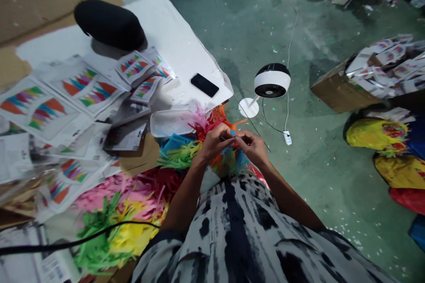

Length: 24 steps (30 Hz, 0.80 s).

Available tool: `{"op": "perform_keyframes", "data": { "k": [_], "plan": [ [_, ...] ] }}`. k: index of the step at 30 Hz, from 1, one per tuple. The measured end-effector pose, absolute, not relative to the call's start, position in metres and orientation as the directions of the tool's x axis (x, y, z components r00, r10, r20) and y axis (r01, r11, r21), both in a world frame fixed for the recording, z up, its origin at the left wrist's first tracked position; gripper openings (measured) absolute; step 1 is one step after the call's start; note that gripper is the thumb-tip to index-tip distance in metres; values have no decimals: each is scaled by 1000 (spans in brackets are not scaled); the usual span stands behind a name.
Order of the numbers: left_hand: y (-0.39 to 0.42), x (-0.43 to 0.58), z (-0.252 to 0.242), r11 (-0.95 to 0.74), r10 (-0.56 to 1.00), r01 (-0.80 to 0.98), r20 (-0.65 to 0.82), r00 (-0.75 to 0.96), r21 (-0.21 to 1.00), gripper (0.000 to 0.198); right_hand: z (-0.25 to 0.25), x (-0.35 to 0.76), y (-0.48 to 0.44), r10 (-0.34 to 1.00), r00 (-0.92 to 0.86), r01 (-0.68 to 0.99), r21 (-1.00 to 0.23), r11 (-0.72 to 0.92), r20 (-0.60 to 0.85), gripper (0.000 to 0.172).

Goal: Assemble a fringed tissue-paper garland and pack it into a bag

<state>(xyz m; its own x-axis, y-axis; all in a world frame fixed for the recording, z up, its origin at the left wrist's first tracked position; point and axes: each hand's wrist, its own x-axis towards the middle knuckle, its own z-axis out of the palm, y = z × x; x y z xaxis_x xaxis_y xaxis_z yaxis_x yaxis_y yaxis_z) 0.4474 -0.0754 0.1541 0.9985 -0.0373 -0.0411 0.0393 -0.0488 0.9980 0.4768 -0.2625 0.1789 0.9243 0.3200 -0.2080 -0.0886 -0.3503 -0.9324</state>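
Note:
My left hand (pixel 215 140) and my right hand (pixel 253 146) meet in front of my chest, fingers pinched together on a small blue piece of fringed paper (pixel 233 133). Under both hands hangs a bundle of blue, orange and yellow paper fringe (pixel 229 161). Heaps of fringed tissue paper in pink, green, yellow and red (pixel 126 212) lie to my left. A clear plastic tray (pixel 169 121) sits just beyond the left hand.
Printed sheets with coloured fan patterns (pixel 66 97) cover the white board, which also holds a black phone (pixel 205 85) and a black cushion (pixel 109 24). A small white fan (pixel 270 82) stands on the green floor. A cardboard box of packets (pixel 365 75) and coloured bags (pixel 381 135) lie right.

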Motion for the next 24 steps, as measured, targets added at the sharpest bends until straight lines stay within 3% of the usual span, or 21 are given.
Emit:
{"op": "perform_keyframes", "data": {
  "k": [6,14,18,22,24],
  "plan": [
    [-88,439,151,-3,-65,104,-104,992,995,42,176,477,-267,256,963,24,-925,-380,-80,28],
    [-101,420,125,100,-47,232,-229,972,967,41,169,470,-274,221,918,-297,-941,-162,-328,45],
    [-100,418,121,-63,-46,212,-215,975,975,31,177,473,-273,227,915,-320,-942,-96,-334,48],
    [-88,427,115,-130,-195,174,-197,961,976,26,178,472,-271,238,917,-320,-947,-34,-319,45],
    [-75,437,112,-194,-135,178,-206,969,965,26,175,470,-272,240,909,-340,-939,-48,-341,45]
  ]
}}
